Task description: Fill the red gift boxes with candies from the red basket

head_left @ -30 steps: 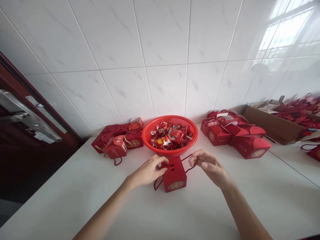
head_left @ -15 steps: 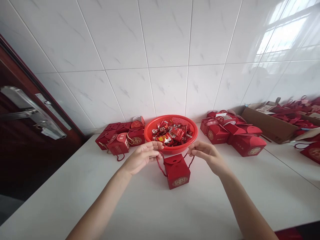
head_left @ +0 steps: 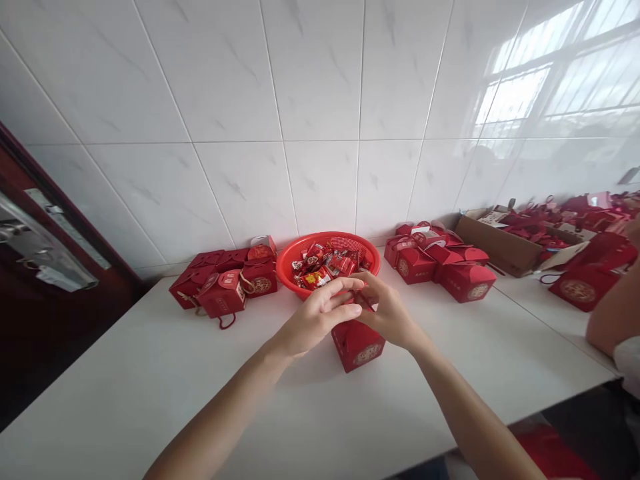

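Observation:
A small red candy box (head_left: pixel 357 347) with a pale gold emblem on its front stands on the white table. Above its lid my two hands meet, their fingers bent and pinched together. My left hand (head_left: pixel 320 317) and my right hand (head_left: pixel 385 310) are at the box's red cord (head_left: pixel 369 304), of which only a short piece shows between the fingers. The cord's ends and most of the lid are hidden by my hands. Just behind is a red plastic basket (head_left: pixel 370 248) of wrapped candies (head_left: pixel 320 260), its front rim partly covered by my fingers.
Several red boxes (head_left: pixel 223 293) cluster left of the basket, and more boxes (head_left: pixel 425 263) sit to its right. Beyond is a cardboard carton (head_left: pixel 495 247) of red pieces. Another person's arm (head_left: pixel 615 310) reaches in at the right edge beside a box (head_left: pixel 583 290). A tiled wall (head_left: pixel 320 180) backs the table.
My hands have come together over the box from either side, drawing the cord inward. The view has turned rightward, and another person's arm now shows at the right.

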Demonstrator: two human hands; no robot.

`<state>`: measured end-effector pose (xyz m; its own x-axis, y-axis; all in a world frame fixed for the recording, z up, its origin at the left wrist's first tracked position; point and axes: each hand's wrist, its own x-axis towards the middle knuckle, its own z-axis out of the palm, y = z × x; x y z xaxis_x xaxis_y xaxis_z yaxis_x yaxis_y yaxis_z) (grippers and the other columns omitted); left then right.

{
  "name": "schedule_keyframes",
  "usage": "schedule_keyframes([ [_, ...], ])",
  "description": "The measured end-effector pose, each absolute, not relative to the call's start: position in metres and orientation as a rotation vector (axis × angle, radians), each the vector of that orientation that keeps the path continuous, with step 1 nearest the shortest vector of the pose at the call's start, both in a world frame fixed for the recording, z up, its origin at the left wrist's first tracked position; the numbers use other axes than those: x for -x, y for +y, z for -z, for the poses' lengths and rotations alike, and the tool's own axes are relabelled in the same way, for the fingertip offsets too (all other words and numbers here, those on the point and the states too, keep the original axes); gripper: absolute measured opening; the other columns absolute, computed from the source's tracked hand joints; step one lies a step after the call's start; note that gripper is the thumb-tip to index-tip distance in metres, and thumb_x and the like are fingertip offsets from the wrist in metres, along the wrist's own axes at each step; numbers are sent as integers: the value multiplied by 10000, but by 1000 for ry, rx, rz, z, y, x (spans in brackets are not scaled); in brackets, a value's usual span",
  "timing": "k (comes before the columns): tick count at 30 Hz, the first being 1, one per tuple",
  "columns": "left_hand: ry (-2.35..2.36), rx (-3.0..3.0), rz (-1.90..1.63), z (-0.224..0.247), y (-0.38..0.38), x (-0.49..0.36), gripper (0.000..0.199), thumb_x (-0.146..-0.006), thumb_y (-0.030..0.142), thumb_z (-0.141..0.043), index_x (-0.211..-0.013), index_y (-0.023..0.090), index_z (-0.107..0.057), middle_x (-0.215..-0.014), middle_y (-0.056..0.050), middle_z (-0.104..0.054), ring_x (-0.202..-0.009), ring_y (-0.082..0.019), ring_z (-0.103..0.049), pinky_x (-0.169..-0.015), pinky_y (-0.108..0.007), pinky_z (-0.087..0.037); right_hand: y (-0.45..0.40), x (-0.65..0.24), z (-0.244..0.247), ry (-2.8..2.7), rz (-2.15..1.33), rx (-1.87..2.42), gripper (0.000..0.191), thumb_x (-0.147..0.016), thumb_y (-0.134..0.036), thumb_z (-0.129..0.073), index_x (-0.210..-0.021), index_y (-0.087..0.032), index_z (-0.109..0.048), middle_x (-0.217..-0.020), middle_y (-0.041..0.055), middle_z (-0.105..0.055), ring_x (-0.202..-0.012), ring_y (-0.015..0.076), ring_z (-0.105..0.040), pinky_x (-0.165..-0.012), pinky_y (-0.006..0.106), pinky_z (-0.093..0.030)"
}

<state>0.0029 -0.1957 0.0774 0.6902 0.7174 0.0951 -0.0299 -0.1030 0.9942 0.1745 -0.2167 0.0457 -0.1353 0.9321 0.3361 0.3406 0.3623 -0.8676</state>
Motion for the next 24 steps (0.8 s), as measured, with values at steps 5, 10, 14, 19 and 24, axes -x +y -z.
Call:
schedule_keyframes([
  [5,471,-1569,-622,-71,-198,-9,423,-855,274,-669,-1262,214,-570,-1359,-96,-599,-1297,-273,-534,-1082,-422,-432,-222,-182,-40,-1550,-799,1203,285,-811,-222,-588,-1095,-201,-596,-770,10,-730,-709,187,-676,-698,327,-527],
  [10,468,-1592,-650,-62,-197,-10,458,-847,277,-688,-1285,232,-560,-1452,-101,-516,-1380,-279,-446,-1088,-415,-429,-223,-198,-38,-1429,-781,1188,256,-789,-253,-615,-1036,-188,-624,-726,15,-724,-687,192,-695,-705,348,-551],
  [14,557,-1678,-648,-46,-190,-1,363,-856,306,-676,-1202,218,-607,-1321,-98,-607,-1219,-260,-585,-1019,-413,-474,-215,-226,-45,-1281,-701,1187,243,-750,-285,-674,-971,-187,-649,-697,14,-714,-685,195,-695,-698,350,-554],
  [19,653,-1710,-495,-11,-180,13,293,-830,348,-687,-1067,176,-675,-1094,-90,-697,-1052,-244,-649,-948,-402,-502,-193,-283,-47,-1177,-652,1296,278,-670,-316,-724,-906,-183,-663,-716,39,-726,-687,203,-692,-665,345,-562],
  [24,677,-1661,-382,12,-179,25,259,-823,371,-695,-984,168,-700,-1005,-71,-718,-990,-219,-662,-935,-361,-495,-169,-345,-35,-1149,-364,1598,284,-632,-323,-705,-875,-180,-672,-673,43,-730,-684,227,-708,-632,328,-546],
])
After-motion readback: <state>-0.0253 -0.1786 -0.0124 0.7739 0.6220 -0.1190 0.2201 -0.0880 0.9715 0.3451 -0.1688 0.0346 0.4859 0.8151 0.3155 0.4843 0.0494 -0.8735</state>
